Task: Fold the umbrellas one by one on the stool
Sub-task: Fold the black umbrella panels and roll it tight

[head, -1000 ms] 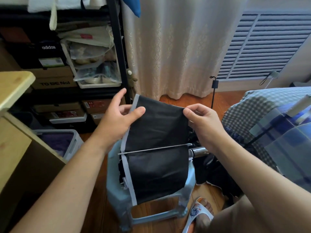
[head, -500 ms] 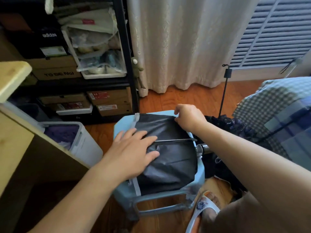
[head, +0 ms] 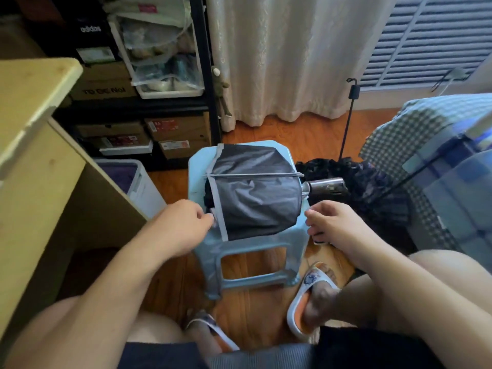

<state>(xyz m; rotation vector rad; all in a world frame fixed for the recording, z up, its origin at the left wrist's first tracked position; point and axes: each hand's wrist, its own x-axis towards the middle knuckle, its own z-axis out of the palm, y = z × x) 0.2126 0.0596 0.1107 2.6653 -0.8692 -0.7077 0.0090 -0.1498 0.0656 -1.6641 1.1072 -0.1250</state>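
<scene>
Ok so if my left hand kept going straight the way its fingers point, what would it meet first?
Most likely the grey-trimmed edge of the black umbrella lying on the light blue stool. The left hand points right, fingertips right at that edge; actual contact is unclear.

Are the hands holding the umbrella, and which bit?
The left hand pinches the grey edge of the umbrella at its left end on the stool. The right hand seems to hold nothing.

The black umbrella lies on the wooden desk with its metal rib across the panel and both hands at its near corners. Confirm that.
Not quite. The head view shows the black umbrella lying on the light blue stool, not the wooden desk. The metal rib does cross the panel, with the left hand and right hand at its near corners.
</scene>
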